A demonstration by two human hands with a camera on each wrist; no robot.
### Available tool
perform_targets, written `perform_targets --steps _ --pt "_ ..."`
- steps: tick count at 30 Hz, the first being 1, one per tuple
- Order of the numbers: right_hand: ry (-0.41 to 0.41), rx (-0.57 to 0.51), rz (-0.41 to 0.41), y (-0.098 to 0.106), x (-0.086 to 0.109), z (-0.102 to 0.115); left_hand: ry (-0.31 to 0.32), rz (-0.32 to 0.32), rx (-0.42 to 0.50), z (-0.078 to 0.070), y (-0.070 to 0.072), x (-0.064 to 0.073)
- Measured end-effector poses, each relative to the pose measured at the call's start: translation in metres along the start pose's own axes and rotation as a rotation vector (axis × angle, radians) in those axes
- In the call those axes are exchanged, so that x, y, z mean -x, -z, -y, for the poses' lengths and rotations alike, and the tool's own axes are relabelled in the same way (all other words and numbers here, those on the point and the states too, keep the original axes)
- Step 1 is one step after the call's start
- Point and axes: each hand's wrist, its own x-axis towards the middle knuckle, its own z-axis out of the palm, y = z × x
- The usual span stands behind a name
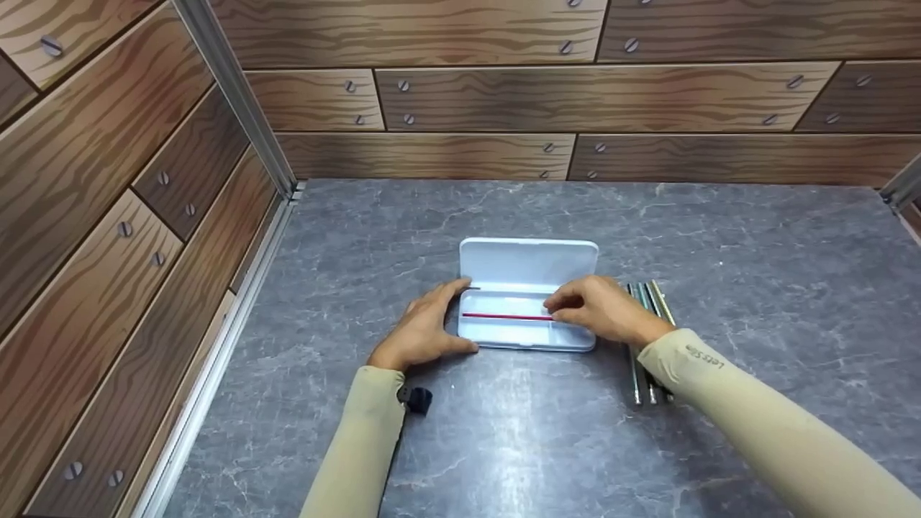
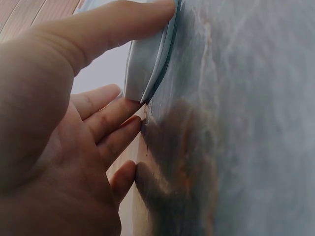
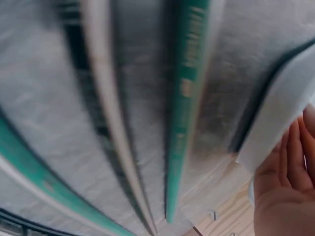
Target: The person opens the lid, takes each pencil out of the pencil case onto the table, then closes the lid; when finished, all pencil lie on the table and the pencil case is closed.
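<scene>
A white pencil case stands open on the table with its lid tipped back. My left hand holds its left end, the thumb at the front corner and fingers toward the hinge; in the left wrist view, that thumb lies along the case edge. Over the tray's right half, my right hand pinches the right end of a red pencil, which lies lengthwise across the tray. Its fingertips partly hide that end. In the right wrist view, the right hand appears beside the case wall.
Several pencils, some green, lie side by side to the right of the case, partly under the right forearm. A green pencil shows large in the right wrist view. Wood-patterned panels border the grey marbled table behind and left.
</scene>
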Motion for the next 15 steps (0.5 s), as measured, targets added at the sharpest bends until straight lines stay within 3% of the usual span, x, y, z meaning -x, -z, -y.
perform_targets --steps 8,15 --pt "-0.016 -0.028 0.082 0.003 -0.0027 0.0057 0.0 0.012 0.005 0.0007 0.0005 -0.0008" --pt "-0.013 -0.041 0.089 0.0018 -0.0033 0.0075 -0.025 0.002 0.019 0.0079 -0.0021 -0.0041"
